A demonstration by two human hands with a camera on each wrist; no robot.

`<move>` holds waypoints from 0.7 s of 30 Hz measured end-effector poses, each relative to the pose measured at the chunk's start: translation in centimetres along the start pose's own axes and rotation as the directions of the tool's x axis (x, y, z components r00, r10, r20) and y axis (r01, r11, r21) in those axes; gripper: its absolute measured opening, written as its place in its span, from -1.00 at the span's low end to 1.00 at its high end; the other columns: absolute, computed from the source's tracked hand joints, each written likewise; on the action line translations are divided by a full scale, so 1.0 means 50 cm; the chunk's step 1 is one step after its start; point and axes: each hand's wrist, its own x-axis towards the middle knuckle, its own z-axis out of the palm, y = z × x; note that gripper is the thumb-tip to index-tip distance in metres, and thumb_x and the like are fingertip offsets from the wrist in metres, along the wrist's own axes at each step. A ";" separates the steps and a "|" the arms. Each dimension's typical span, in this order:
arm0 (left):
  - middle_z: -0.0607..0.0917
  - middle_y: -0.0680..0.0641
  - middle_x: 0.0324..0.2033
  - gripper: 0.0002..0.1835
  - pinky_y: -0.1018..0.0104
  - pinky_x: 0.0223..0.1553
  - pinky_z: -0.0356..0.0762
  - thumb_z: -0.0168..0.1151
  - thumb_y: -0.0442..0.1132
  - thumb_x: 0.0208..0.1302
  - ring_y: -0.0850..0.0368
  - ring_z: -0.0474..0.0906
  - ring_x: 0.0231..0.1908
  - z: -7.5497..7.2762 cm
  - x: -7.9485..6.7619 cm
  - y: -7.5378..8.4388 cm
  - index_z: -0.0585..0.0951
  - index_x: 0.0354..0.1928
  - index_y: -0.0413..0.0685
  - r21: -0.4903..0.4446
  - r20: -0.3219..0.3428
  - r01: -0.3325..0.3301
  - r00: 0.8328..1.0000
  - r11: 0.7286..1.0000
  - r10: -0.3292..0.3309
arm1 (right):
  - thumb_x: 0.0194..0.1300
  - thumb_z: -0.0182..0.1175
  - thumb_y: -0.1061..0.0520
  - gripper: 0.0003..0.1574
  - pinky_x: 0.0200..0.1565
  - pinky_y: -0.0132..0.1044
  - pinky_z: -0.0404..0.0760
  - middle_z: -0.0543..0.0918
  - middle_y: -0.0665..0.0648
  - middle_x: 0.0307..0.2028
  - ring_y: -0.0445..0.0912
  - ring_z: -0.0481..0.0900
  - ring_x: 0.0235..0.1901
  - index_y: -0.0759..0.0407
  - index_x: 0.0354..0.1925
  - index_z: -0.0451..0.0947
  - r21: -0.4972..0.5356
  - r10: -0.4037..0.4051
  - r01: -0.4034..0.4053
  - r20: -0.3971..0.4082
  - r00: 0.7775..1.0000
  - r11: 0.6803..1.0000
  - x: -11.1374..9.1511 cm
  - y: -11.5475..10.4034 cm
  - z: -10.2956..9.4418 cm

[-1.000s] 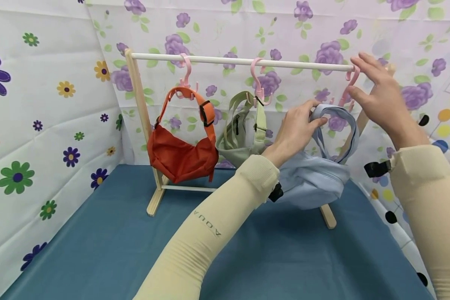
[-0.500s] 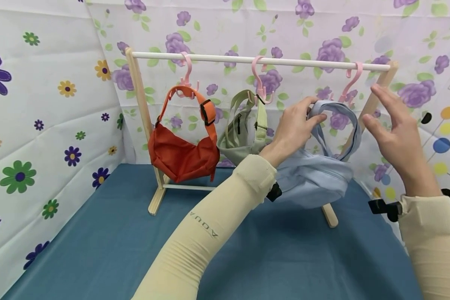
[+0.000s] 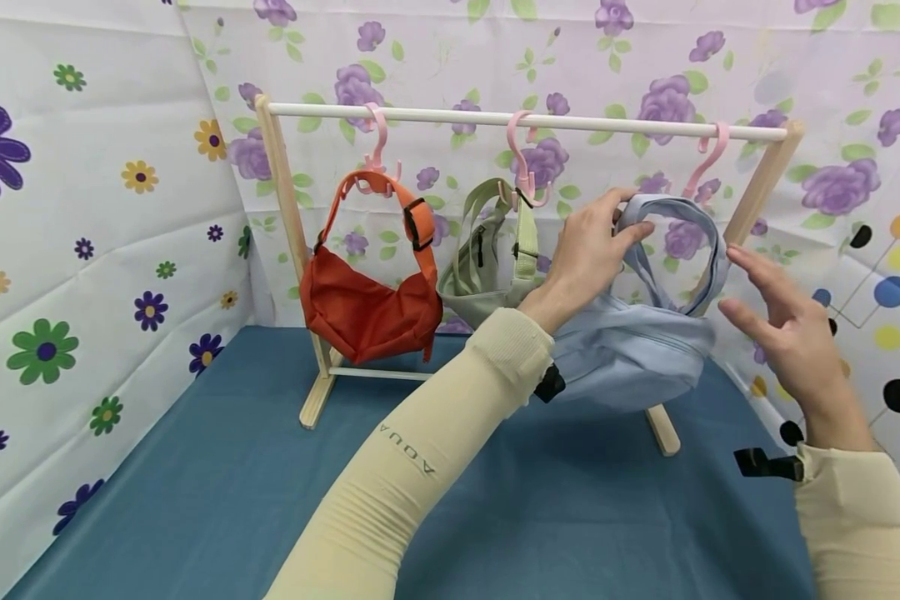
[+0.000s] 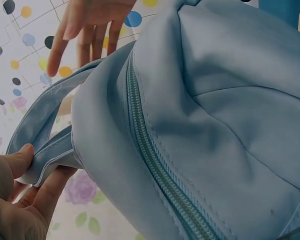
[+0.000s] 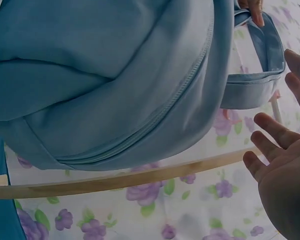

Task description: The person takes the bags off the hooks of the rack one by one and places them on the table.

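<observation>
My left hand pinches the strap of a light blue zippered bag between thumb and fingers, holding it up in front of the rack's right half. In the left wrist view the thumb presses on the folded strap. My right hand is spread with fingers apart, its fingertips right at the strap's right side. The right wrist view has that hand beside the strap loop, holding nothing. Above the strap, a pink hook hangs on the white rail.
An orange-red bag and a sage green bag hang from two other pink hooks on the rail. The rack's wooden legs stand on a blue cloth. Flowered and dotted sheets surround it.
My right hand has left the pink hook at the rail and come down beside the blue bag's strap. The left hand keeps its pinch on the strap, almost in place.
</observation>
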 end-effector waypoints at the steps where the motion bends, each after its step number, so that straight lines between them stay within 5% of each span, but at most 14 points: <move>1: 0.69 0.12 -0.05 -0.51 0.52 -0.27 0.51 0.28 -0.04 0.49 0.36 0.57 -0.19 0.000 0.000 0.000 0.53 0.39 0.09 -0.002 0.001 0.004 1.000 1.000 -0.004 | 0.41 0.21 0.45 -0.17 0.47 -0.50 0.04 0.30 0.07 0.56 -0.14 0.14 0.55 0.08 0.55 0.34 0.003 0.004 -0.004 0.006 1.000 1.000 -0.005 0.003 0.002; 14: 0.71 0.09 -0.14 -0.53 0.51 -0.28 0.51 0.28 -0.05 0.49 0.33 0.59 -0.24 -0.005 0.003 0.000 0.55 0.37 0.08 -0.001 -0.022 0.017 1.000 1.000 -0.017 | 0.38 0.28 0.44 -0.21 0.36 -0.59 0.21 0.36 0.03 0.49 -0.21 0.24 0.48 0.14 0.50 0.40 -0.002 0.059 -0.060 0.123 0.991 0.998 -0.041 0.033 0.035; 21: 0.71 0.08 -0.17 -0.57 0.51 -0.26 0.50 0.29 -0.08 0.49 0.31 0.60 -0.25 -0.004 -0.001 -0.007 0.57 0.33 0.08 -0.047 -0.024 0.023 0.999 0.999 -0.024 | 0.43 0.19 0.49 -0.44 0.00 -0.51 0.57 0.62 0.11 0.24 -0.14 0.60 0.13 0.41 0.36 0.49 0.190 0.054 -0.082 0.149 0.987 0.978 -0.044 0.044 0.050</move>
